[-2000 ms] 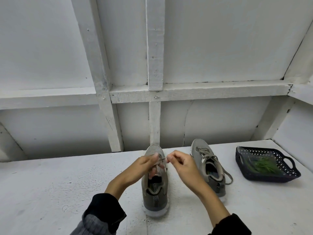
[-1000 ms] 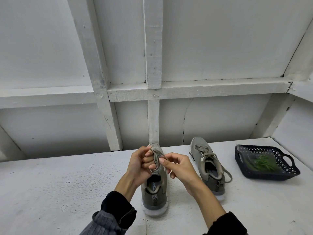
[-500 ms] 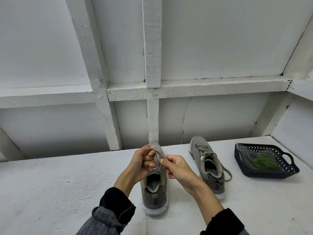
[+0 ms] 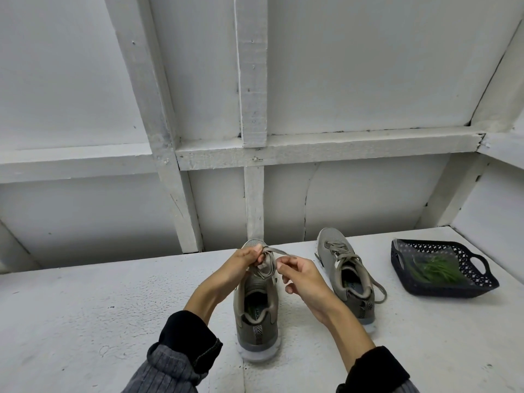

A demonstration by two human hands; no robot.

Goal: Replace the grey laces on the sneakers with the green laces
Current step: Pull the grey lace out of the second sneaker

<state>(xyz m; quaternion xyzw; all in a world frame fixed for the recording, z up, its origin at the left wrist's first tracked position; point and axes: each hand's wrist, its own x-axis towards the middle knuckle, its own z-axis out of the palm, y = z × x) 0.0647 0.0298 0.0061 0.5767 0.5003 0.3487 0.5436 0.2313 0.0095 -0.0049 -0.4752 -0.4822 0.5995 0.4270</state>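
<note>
Both hands (image 4: 239,269) (image 4: 300,275) pinch grey lace (image 4: 269,260); sneaker (image 4: 256,304) points toe-away, heel near.

Grey sneakers (image 4: 256,304), green laces (image 4: 433,269), dark perforated basket (image 4: 442,290)

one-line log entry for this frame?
stage: unlacing near sneaker | left hand: pinches grey lace | right hand: pinches lace | green laces: in basket

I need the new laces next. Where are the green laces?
In the head view, the green laces lie in the dark basket at far right, beyond the second sneaker.
</note>
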